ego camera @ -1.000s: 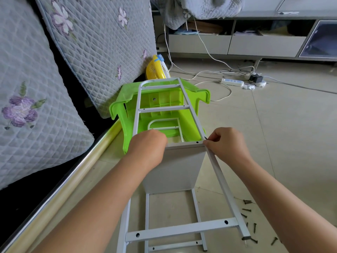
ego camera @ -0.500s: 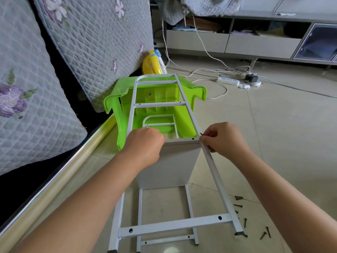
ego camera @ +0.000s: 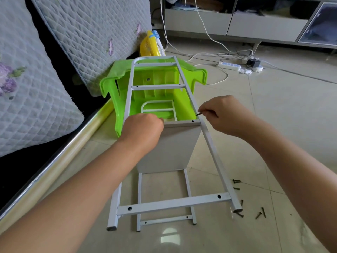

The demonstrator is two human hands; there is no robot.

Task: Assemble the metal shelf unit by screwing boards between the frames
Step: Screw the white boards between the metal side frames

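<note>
At frame centre, right hand (ego camera: 227,114): raised just above the right rail, fingers pinched on a dark screw (ego camera: 199,114) whose tip points down-left toward the board's corner.
Left hand (ego camera: 143,129): palm down, fingers curled over the left end of the board's top edge, pressing it against the upper frame.
Change from half a second ago: the right hand has lifted off the rail and now shows the screw clear of the metal; the left hand stays put.
Board (ego camera: 173,145): white, upright between the two frames, just below and left of the screw.
Upper frame (ego camera: 155,86): white metal, slanting from lower centre up onto the green plastic stool (ego camera: 187,106).
Lower frame (ego camera: 187,190): flat on the tile floor.
Loose screws (ego camera: 259,214): scattered at lower right, near the rail's foot.
</note>
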